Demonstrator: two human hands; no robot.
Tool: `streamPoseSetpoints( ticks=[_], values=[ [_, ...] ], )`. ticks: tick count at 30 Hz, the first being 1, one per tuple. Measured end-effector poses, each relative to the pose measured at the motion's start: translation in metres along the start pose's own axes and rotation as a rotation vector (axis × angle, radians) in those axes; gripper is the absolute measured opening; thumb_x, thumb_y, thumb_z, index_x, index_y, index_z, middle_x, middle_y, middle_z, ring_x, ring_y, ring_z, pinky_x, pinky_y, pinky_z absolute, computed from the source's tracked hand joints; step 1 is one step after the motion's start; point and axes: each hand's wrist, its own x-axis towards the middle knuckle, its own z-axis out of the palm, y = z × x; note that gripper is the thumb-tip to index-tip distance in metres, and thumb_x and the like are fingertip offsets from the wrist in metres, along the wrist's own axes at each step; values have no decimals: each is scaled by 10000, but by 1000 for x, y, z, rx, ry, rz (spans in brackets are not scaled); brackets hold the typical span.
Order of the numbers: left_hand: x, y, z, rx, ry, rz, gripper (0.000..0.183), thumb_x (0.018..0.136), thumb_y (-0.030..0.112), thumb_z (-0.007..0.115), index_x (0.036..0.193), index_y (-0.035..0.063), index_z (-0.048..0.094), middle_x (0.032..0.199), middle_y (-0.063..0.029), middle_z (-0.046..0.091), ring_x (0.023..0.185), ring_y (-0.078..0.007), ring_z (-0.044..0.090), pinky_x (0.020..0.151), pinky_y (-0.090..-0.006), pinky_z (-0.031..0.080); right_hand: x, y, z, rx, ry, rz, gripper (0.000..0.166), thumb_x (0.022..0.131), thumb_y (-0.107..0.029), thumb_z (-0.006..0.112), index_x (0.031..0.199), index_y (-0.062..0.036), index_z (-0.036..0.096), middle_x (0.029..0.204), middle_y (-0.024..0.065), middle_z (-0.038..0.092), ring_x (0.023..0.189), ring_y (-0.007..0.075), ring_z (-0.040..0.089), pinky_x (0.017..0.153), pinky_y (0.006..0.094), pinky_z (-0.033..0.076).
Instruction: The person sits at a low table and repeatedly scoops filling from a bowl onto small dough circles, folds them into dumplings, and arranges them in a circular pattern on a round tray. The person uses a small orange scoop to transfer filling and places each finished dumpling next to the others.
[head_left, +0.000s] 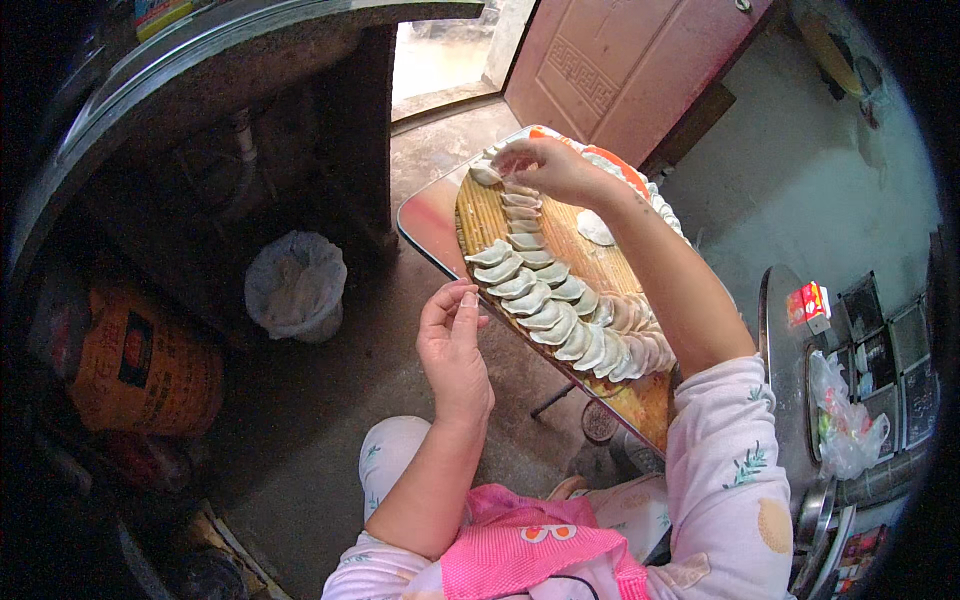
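Observation:
Rows of uncooked dumplings (529, 298) overlap along the near edge of a round-ended mat of thin stalks (559, 229). A narrower line of dumplings (523, 212) runs up to the mat's far end. There my right hand (544, 169) reaches over, fingers curled beside a single dumpling (485, 174); whether they grip anything is hidden. My left hand (457, 356) hovers just off the table's near edge, thumb and fingers drawn together, with nothing visible in them. One flat round dough wrapper (596, 227) lies on the mat, left of my right forearm.
An orange-rimmed container (626, 171) sits behind my right arm on the small table (424, 214). A lined waste bin (296, 289) stands on the floor at left, with an orange printed sack (146, 364) beyond. A round table (776, 337) is at right. The door (600, 67) stands ajar.

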Motion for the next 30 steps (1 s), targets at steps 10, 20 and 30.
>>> streamPoseSetpoints(
  ticks=[10, 20, 30],
  values=[
    [0, 2, -1, -11, -21, -12, 118, 878, 87, 535, 987, 52, 565, 978, -19, 579, 856, -87, 544, 707, -232, 456, 31, 30, 47, -494, 345, -22, 281, 784, -188, 610, 1026, -44, 611, 1002, 167, 624, 931, 299, 602, 820, 361, 461],
    [-1, 2, -7, -11, 8, -11, 99, 873, 90, 539, 959, 53, 573, 986, -21, 566, 860, -84, 521, 711, -231, 442, -30, 32, -31, 407, 476, 181, 293, 794, -173, 644, 1059, -65, 581, 983, 19, 612, 868, 99, 563, 734, 255, 448],
    [-6, -31, -6, -150, 85, -279, 255, 866, 82, 531, 1101, 47, 439, 987, -43, 518, 839, -149, 532, 717, -300, 465, -67, 130, -54, -20, 298, 520, 390, 746, -141, 681, 1085, 13, 565, 1025, 119, 595, 892, 179, 568, 782, 292, 465]
  ],
)
